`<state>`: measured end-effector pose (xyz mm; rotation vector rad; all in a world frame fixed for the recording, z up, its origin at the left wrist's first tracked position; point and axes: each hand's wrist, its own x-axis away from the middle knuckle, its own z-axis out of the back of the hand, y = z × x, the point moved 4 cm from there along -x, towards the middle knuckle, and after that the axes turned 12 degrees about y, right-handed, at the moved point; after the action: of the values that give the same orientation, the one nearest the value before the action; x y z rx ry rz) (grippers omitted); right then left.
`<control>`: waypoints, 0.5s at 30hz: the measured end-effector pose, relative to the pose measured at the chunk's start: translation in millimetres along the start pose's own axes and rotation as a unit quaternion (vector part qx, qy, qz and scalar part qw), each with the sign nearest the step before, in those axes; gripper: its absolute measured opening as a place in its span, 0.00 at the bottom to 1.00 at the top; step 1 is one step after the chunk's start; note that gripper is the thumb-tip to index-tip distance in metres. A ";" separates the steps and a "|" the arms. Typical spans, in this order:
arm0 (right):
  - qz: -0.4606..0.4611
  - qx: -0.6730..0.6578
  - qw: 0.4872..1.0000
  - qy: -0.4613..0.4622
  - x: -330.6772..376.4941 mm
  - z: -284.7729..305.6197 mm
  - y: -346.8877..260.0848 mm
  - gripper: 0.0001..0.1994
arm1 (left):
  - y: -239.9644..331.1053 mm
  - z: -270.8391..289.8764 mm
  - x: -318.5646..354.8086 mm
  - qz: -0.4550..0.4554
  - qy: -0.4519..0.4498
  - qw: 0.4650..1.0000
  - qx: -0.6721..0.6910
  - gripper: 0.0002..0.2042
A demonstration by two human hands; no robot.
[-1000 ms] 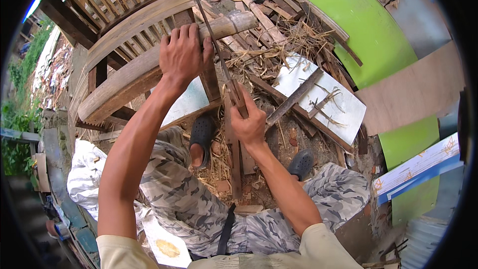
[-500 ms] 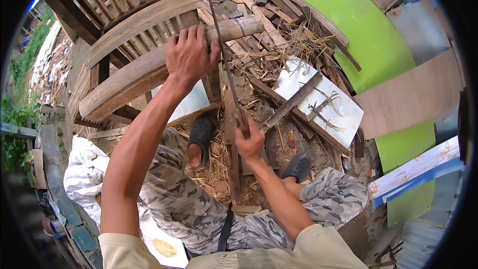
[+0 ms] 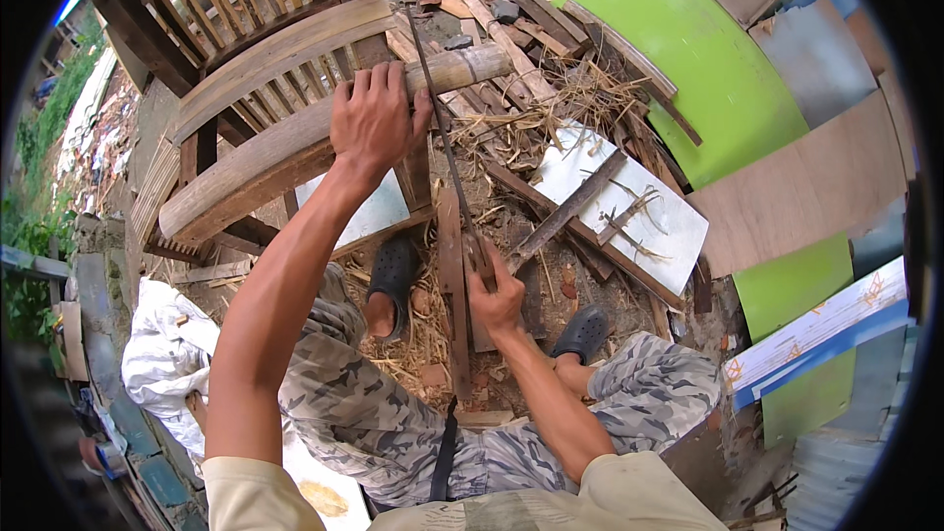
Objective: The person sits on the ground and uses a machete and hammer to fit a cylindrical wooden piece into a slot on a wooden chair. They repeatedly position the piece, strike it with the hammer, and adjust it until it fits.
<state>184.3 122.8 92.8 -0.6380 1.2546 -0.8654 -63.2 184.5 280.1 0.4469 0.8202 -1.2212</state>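
Note:
A long, curved, weathered wooden piece (image 3: 251,162) lies slantwise across a slatted wooden bench (image 3: 285,54). My left hand (image 3: 374,118) is closed over its top, with the fingers wrapped to the far side. Just right of those fingers, the narrow blade of a handsaw (image 3: 444,143) crosses the piece near its right end. My right hand (image 3: 496,295) grips the saw's wooden handle, low in front of me between my knees. The blade points away from me, its tip beyond the wood. How deep the cut goes cannot be made out.
Straw and wood scraps (image 3: 610,98) litter the ground ahead. A whitish sheet (image 3: 664,216) lies right of the saw, with a dark wooden strip (image 3: 580,197) across it. Green panels (image 3: 698,59) and plywood (image 3: 806,182) lie farther right. A white sack (image 3: 167,344) is by my left leg.
The saw and my right hand have come back toward me, so less of the blade reaches past the wood. My left hand keeps its hold, and the view has shifted slightly.

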 end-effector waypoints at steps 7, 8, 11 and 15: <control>-0.082 0.009 0.996 -0.026 -41.9 -21.7 -26.1 0.28 | -0.9 0.2 1.6 -0.016 0.075 0.997 0.021 0.19; -0.071 0.030 0.997 -0.029 -13.6 -7.0 -15.9 0.27 | -2.2 -1.4 3.2 -0.013 0.086 0.996 0.021 0.18; -0.100 0.026 0.993 -0.055 -4.0 22.6 -28.2 0.25 | -8.1 3.1 3.5 0.011 0.080 0.996 0.032 0.18; -0.152 -0.100 0.983 -0.016 -25.8 53.7 -58.3 0.25 | -13.6 5.8 -2.0 0.019 0.038 0.995 0.090 0.19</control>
<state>222.7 110.5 165.8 -1.0201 1.2431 -0.9824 -74.4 177.5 287.0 0.6566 0.7646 -1.2535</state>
